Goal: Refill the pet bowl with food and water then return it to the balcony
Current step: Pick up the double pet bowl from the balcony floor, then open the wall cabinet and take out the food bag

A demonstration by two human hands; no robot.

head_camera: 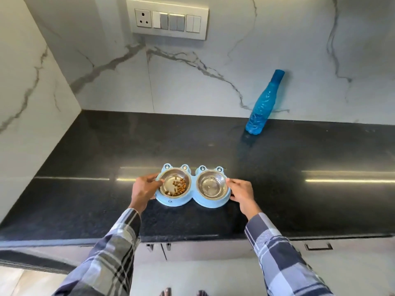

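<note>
A light-blue double pet bowl (pixel 193 202) sits on the black countertop (pixel 85 167) near its front edge. Its left steel bowl (pixel 174 184) holds some brown kibble (pixel 179 186). Its right steel bowl (pixel 212 184) looks to hold clear water. My left hand (pixel 144 190) grips the stand's left end, thumb over the rim. My right hand (pixel 242 194) grips the stand's right end. A blue water bottle (pixel 264 103) stands capped at the back of the counter, leaning against the marble wall.
Marble walls close off the counter at the back and left. A switch panel with a socket (pixel 167 20) is on the back wall. Cabinet fronts with handles (pixel 318 246) are below the counter edge. My feet show at the bottom.
</note>
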